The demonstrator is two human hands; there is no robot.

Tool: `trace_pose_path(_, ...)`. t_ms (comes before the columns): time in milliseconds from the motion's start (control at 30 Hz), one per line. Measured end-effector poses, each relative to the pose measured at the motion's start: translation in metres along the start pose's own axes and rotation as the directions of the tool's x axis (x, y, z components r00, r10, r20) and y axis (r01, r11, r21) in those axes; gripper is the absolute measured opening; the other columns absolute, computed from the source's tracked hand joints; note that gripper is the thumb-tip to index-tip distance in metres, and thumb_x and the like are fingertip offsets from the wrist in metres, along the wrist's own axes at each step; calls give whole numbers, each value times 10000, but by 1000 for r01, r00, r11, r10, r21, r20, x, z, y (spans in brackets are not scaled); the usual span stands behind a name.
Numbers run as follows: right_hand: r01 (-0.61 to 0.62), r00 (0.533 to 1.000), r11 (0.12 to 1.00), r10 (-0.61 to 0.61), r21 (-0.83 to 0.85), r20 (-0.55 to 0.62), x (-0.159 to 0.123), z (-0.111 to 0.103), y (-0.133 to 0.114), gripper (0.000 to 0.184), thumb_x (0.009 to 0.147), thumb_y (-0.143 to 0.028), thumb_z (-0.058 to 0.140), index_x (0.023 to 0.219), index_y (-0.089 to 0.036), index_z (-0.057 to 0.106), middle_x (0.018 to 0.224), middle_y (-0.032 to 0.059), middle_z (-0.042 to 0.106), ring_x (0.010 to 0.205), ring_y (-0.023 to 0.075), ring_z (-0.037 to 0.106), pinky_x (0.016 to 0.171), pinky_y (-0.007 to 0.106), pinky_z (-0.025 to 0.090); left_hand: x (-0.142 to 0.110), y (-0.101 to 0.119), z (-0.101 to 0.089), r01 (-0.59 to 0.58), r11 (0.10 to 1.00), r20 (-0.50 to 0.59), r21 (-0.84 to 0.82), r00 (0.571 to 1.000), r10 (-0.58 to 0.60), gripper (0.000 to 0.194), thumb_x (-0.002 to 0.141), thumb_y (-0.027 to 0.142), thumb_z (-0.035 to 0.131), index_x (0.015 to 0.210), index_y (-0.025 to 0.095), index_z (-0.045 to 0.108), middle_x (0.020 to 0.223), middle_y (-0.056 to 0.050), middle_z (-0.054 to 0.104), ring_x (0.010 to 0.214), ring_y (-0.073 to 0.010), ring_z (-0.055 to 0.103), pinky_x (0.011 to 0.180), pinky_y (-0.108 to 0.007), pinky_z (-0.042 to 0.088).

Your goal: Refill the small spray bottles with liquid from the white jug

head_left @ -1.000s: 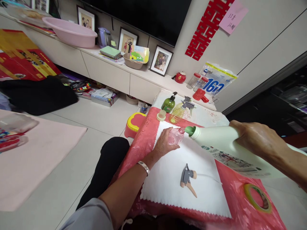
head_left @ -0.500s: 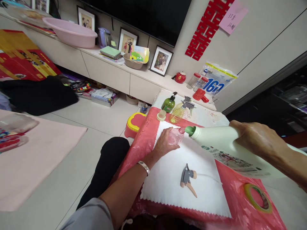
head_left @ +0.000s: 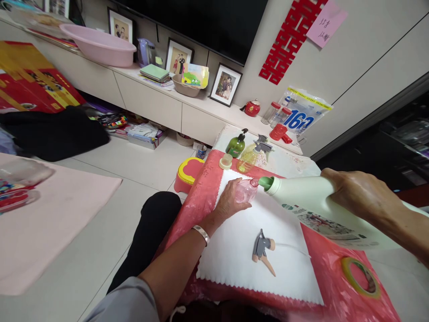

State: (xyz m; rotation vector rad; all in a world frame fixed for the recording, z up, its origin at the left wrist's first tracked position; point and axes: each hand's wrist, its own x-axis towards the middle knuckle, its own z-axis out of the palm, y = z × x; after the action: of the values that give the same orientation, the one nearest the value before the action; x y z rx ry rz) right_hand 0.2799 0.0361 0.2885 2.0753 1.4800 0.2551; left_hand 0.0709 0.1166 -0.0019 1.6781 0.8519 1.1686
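Observation:
My left hand (head_left: 230,200) is wrapped round a clear pink bottle (head_left: 246,191) with its neck uncovered, on a white scalloped mat (head_left: 231,264). With my right hand (head_left: 357,192) I grip a large pale green jug (head_left: 301,190), tipped so that its green spout meets or nearly meets the bottle's mouth. Whether liquid is flowing I cannot make out. A grey and peach spray trigger head (head_left: 263,251) lies on the mat with its thin tube pointing right. Beyond the bottle stand a yellow spray bottle (head_left: 248,160), a green pump bottle (head_left: 236,145) and a pale cap (head_left: 226,161).
Red plastic (head_left: 204,179) covers the table, with a roll of tape (head_left: 361,277) at its right corner. A red and yellow stool (head_left: 188,172) stands left of the table. Along the wall, a low cabinet (head_left: 147,98) carries a pink basin (head_left: 100,47), photo frames and jars.

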Motion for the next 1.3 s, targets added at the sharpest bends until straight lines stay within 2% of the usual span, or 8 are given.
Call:
trace_pose_path(300,-2,1000,1000,2,11,2,0,1,-1,149,790,-276,489,935,-293,522,871,12,602,774,228,580,599,309,369,0,-1,1,-19,1000,-7,10,1000,19,1003,571,271,937,1416,261,396,1404,-127,518,1362,-368,503,1147,-594,417)
trace_pose_path(733,12,1000,1000,-12,9,-15,2,5,2,173,788,-266,493,954,-301,531,856,17,602,773,235,588,593,313,357,0,-1,0,-7,1000,3,25,1000,7,1024,562,259,951,1423,272,397,1409,-117,520,1367,-352,500,1167,-567,410)
trace_pose_path(1067,-21,1000,998,22,56,-22,1,14,0,241,765,-249,505,987,-318,565,815,19,602,698,226,571,574,301,365,-1,3,-2,34,999,13,23,999,-34,1001,578,281,944,1415,256,395,1427,-129,511,1383,-357,490,1156,-551,414)
trace_pose_path(1300,-28,999,990,33,140,-31,0,28,0,184,774,-263,529,946,-300,581,809,19,595,696,204,570,592,280,348,-3,7,-4,75,997,6,11,997,-75,966,592,270,923,1414,259,416,1421,-111,517,1372,-346,508,1161,-527,420)
